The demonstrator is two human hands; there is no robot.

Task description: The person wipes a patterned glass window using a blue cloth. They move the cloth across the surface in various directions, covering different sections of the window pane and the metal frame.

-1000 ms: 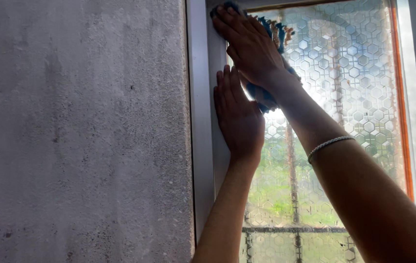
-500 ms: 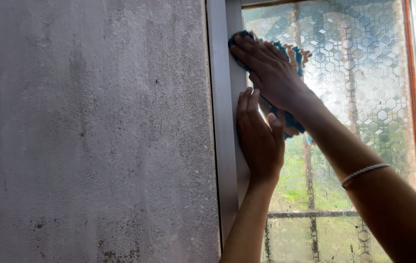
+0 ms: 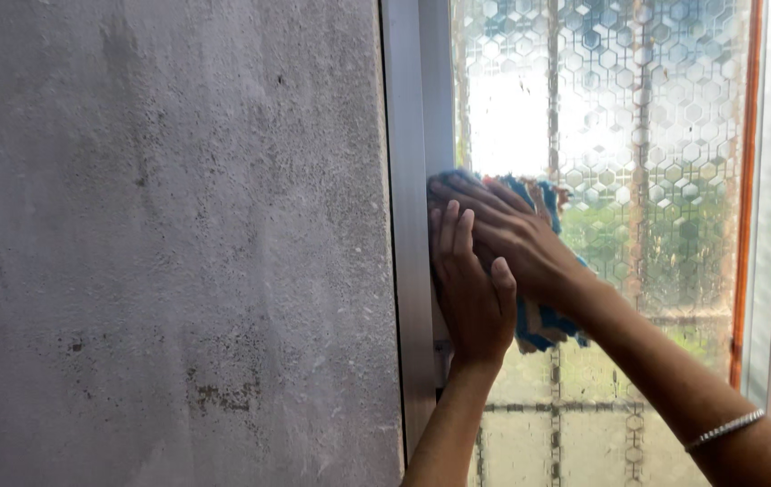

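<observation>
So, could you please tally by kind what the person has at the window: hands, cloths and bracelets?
Hands: 2, the left hand and the right hand
Cloths: 1, the blue cloth
Bracelets: 1, the silver bracelet
Total: 4

Fluffy blue-and-orange cleaning cloth (image 3: 543, 320) lies pressed flat against the patterned window glass (image 3: 638, 135).

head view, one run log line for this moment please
right hand: pressing cloth on window frame | left hand: flat on frame below it | glass: patterned, backlit | wall: grey, left
</observation>
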